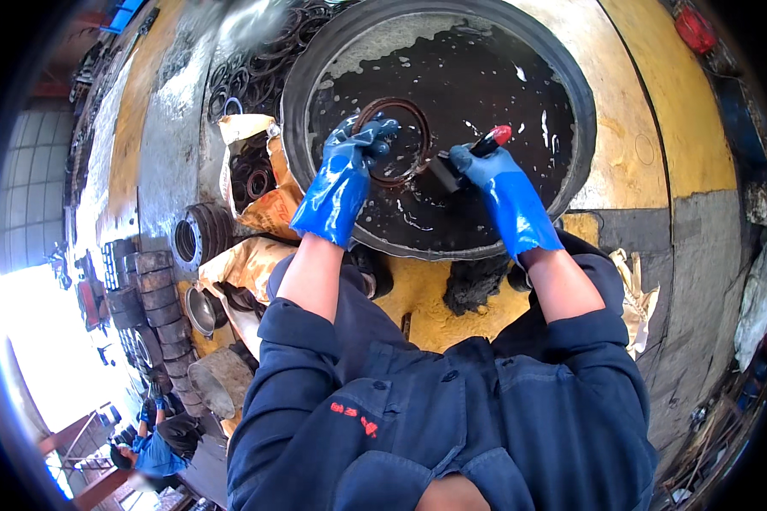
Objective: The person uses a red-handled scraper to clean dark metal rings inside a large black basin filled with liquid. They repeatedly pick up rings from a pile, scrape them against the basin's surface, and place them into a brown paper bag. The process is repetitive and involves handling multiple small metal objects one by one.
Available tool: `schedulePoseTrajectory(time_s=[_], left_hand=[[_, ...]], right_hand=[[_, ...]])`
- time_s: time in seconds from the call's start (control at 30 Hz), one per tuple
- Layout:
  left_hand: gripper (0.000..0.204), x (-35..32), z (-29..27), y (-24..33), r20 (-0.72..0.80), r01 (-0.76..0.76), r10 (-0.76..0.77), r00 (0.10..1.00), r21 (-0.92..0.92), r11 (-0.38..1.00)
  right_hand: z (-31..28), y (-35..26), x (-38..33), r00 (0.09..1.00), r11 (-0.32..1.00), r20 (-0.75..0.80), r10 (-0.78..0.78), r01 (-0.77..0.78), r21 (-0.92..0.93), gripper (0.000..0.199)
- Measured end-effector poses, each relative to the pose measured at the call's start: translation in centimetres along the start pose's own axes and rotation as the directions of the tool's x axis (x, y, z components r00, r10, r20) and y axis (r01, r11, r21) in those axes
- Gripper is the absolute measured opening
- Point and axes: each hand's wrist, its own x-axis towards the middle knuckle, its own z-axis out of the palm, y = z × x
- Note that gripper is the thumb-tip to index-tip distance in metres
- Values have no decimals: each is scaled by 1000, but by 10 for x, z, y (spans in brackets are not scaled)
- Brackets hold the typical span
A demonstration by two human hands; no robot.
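Left hand (349,166) in my blue glove pinches the rusty ring (394,140) by its rim over the black tub (571,77). Right hand (486,170) is closed around a brush (486,145). I think the ring is stiff, light and slippery-wet, so the rim is the best hold.

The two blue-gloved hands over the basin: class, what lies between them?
In the head view, the rusty ring held by the left hand and the brush in the right hand, over dark liquid.

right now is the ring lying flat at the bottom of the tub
No, the left hand holds the ring up above the dark liquid in the tub.
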Motion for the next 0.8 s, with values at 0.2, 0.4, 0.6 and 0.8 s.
schedulePoseTrajectory(time_s=[0.2, 0.4, 0.6, 0.8], left_hand=[[35, 0, 1, 2, -76, 102, -124, 989, -248, 963], [35, -2, 12, -6, 29, 104, -99, 995, -251, 962], [34, 0, 17, -5, 41, 46, -37, 998, -239, 970], [31, 3, 23, -5, 27, -72, 75, 997, -107, 992]], right_hand=[[-4, -18, 2, 984, 954, -138, -112, 67, -293, 37], [6, -40, -1, 769, 778, -132, -626, 628, -32, 32], [3, -27, 1, 960, 979, -199, -198, 201, -4, 24], [24, 12, 11, 999, 975, -46, -21, 31, 220, 30]])
